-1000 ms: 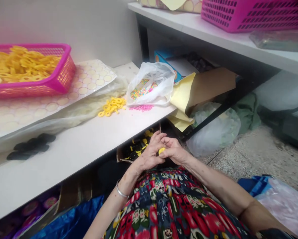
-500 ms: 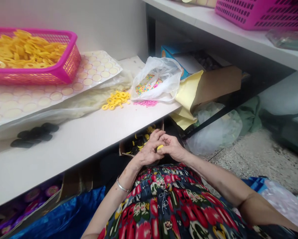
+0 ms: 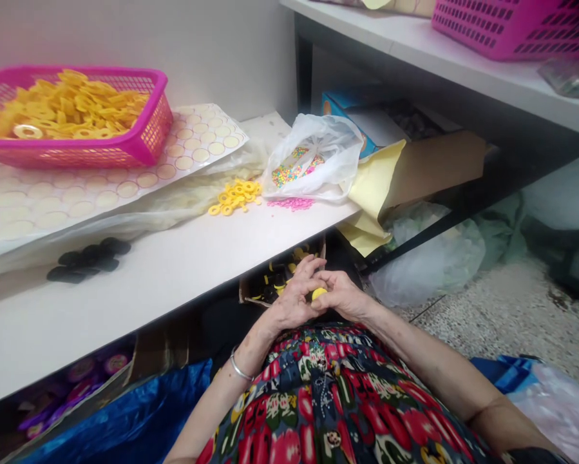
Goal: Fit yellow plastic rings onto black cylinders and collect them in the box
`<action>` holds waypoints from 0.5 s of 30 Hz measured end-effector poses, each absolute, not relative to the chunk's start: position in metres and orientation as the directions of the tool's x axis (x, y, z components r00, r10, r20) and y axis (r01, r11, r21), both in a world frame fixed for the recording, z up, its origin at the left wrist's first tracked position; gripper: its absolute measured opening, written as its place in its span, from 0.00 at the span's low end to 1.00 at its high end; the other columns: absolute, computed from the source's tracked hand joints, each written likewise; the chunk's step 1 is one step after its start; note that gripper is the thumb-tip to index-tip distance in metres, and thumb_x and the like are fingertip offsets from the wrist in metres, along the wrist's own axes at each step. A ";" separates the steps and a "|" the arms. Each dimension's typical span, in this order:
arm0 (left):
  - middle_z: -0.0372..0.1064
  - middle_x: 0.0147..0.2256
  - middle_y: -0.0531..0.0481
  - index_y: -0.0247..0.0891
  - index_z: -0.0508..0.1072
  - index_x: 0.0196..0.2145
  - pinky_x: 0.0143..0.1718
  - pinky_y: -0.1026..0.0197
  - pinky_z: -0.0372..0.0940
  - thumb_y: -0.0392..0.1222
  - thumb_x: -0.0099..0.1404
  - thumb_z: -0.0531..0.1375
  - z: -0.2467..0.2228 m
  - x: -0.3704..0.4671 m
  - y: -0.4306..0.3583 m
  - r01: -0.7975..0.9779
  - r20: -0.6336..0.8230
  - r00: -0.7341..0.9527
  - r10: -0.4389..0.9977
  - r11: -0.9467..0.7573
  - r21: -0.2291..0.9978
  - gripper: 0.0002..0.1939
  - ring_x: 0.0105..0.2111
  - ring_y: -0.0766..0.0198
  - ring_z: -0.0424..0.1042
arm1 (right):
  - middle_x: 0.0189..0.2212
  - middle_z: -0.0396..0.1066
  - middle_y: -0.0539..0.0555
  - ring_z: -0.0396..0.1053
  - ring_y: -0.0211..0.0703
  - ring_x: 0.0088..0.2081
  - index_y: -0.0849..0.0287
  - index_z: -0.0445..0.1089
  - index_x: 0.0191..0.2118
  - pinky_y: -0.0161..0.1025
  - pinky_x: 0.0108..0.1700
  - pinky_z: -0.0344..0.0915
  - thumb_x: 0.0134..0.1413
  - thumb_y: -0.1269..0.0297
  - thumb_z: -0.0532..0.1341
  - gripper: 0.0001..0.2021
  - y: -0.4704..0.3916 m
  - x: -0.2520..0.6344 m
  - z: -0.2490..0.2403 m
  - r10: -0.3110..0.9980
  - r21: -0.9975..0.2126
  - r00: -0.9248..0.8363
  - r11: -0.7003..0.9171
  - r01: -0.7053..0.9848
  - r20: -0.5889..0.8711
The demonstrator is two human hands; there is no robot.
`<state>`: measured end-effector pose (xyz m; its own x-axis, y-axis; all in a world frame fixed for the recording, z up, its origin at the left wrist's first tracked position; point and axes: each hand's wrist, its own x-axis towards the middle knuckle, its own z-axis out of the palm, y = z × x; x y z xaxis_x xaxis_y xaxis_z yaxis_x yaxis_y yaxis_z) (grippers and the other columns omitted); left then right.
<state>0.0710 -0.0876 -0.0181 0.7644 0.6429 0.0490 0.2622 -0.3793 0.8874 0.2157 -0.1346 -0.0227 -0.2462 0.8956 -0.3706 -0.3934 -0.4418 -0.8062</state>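
Observation:
My left hand (image 3: 295,296) and my right hand (image 3: 343,295) meet over my lap, below the white table's front edge (image 3: 183,283). Both pinch one small yellow piece (image 3: 319,293) between their fingertips; most of it is hidden by the fingers. Just beyond the hands, under the table, stands a cardboard box (image 3: 274,283) of black and yellow parts. A silver bangle (image 3: 239,370) circles my left wrist.
On the table lie a pile of yellow rings (image 3: 235,195), pink beads (image 3: 291,203), a plastic bag of coloured beads (image 3: 313,158), black discs (image 3: 89,260), a sheet of round stickers (image 3: 100,193) and a pink basket (image 3: 139,138) of yellow rings. An upper shelf (image 3: 444,61) carries another pink basket (image 3: 516,26).
The hands stay together on the yellow piece, turning it slightly. The view has shifted a little, so everything sits somewhat further right and lower.

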 end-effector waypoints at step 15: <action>0.61 0.54 0.38 0.41 0.76 0.39 0.54 0.40 0.55 0.43 0.37 0.70 -0.034 0.031 -0.081 0.502 -0.038 0.555 0.831 -0.298 0.812 0.26 0.57 0.40 0.54 | 0.19 0.64 0.45 0.60 0.32 0.21 0.63 0.67 0.28 0.30 0.22 0.55 0.25 0.70 0.68 0.16 -0.100 0.176 -0.040 0.788 -0.747 -0.333 -0.606 -0.273 -0.518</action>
